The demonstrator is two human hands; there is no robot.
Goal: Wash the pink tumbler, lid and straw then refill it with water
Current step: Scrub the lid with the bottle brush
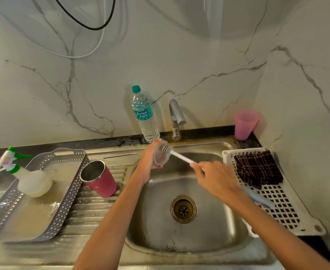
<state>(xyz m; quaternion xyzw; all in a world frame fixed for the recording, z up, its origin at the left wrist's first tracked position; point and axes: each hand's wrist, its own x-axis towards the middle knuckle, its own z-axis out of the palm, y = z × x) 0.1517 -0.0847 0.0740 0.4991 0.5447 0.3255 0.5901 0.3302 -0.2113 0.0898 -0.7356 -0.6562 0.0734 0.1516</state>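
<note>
Both our hands are over the sink (156,227). Our left hand (149,159) curls round the lid (160,159); our right hand (215,181) grips the brush (180,156), bristles against the lid.

The sink (214,236) is brushed steel, dulled and water-stained; the tumbler (101,184) is matt pink outside, bright bare metal inside. The lid (160,159) is clear smooth plastic, the brush (180,157) smooth white plastic, the bottle (146,121) clear ribbed plastic. The cloth (257,168) is a woven check.

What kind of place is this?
Probably a home kitchen: a stainless sink with ribbed drainboard, a faucet against a marble-look backsplash, and a white drying basket holding a cloth. The left hand holds a clear lid while the right hand scrubs it with a brush.
</note>
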